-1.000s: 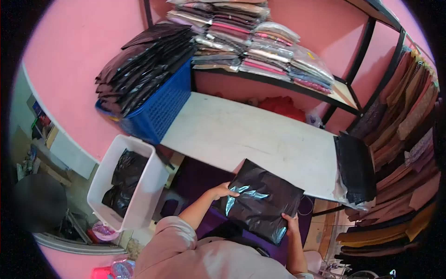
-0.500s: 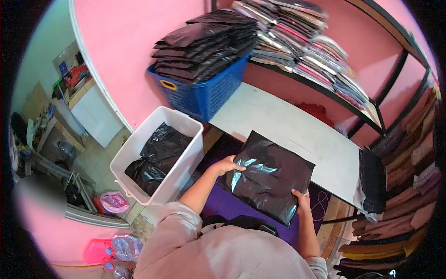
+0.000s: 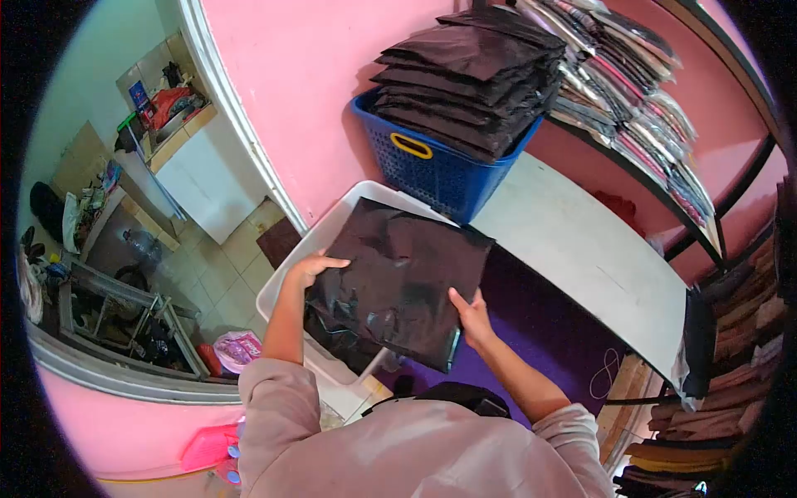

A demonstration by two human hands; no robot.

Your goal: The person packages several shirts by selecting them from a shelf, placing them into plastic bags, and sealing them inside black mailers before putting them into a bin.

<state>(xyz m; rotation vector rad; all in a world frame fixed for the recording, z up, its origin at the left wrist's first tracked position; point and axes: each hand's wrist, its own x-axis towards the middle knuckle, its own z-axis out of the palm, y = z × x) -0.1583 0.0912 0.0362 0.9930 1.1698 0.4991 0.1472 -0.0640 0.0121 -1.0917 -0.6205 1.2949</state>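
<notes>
A flat black plastic package [image 3: 407,278] is held level between my two hands, over the white plastic bin [image 3: 278,282]. My left hand [image 3: 318,267] grips its left edge, thumb on top and the other fingers hidden beneath. On the right edge, my right hand [image 3: 471,317] is closed the same way. Inside the bin, more black plastic [image 3: 349,344] shows below the package; most of the bin's inside is covered from view.
Behind the bin, a blue basket [image 3: 440,174] holds a tall stack of black packages [image 3: 473,79]. A white table [image 3: 598,236] extends to the right. Bagged folded clothes [image 3: 623,91] fill a rack, and garments [image 3: 730,349] hang at far right. A doorway lies left.
Both hands have carried the black package left, from in front of the white table to above the white bin. The camera view has turned left as well.
</notes>
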